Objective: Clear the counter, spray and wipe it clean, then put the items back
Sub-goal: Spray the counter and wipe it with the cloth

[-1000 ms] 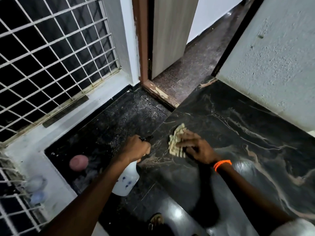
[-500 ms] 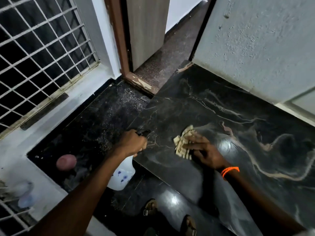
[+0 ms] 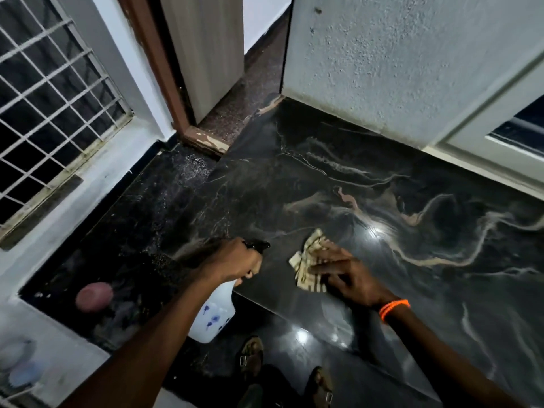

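Observation:
The counter is a glossy black slab with pale veins, running from the doorway to the right. My right hand lies flat on a crumpled beige checked cloth and presses it onto the slab near its front-left edge. My left hand grips the neck of a white spray bottle with blue flower prints. The bottle hangs just off the counter's left edge, and its black nozzle points toward the cloth.
A lower dark floor area lies left of the counter, with a pink round object on it. A barred window is at left, a wooden door behind, a rough white wall at the back. Sandalled feet stand below the counter edge.
My right hand has slid the cloth to the right along the counter. My left hand with the bottle has followed to the right, and the view has shifted right.

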